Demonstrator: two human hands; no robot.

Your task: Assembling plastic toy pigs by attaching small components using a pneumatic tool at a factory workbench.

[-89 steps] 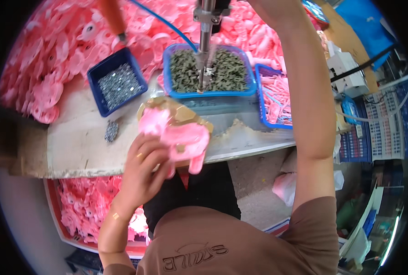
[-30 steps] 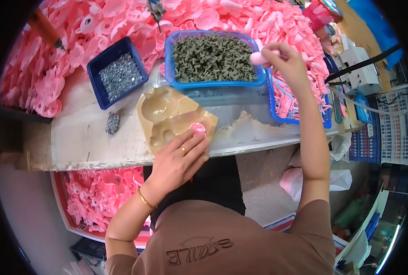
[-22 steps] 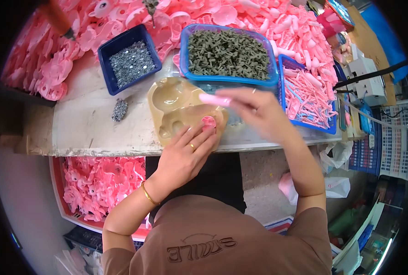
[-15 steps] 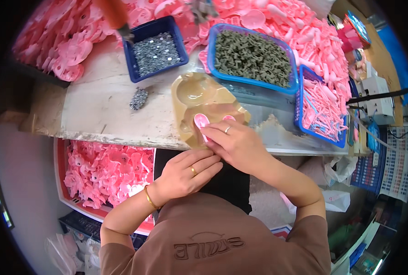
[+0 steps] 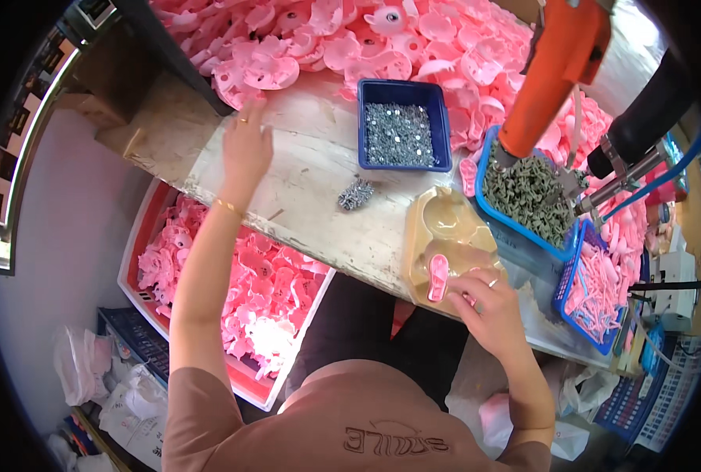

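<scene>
A tan moulded jig (image 5: 449, 236) lies on the worn white bench (image 5: 311, 189) in front of me. A small pink plastic piece (image 5: 438, 277) sits in its near recess. My right hand (image 5: 488, 307) rests at the jig's near edge, fingers bent next to that piece; whether it holds something is unclear. My left hand (image 5: 246, 145) reaches far to the left, fingers spread, touching the edge of a heap of pink plastic parts (image 5: 342, 47) at the back of the bench. It holds nothing.
A blue tray of small metal screws (image 5: 404, 126) and a loose screw clump (image 5: 355, 193) lie mid-bench. A blue tray of dark green parts (image 5: 527, 198) and one of pink sticks (image 5: 594, 285) stand right. An orange hanging tool (image 5: 559, 63) is above. A red bin of pink parts (image 5: 232, 291) sits below.
The view has swung left. My left hand left the jig and reached out to the pink heap at the far left. My right hand stays at the jig beside the pink piece.
</scene>
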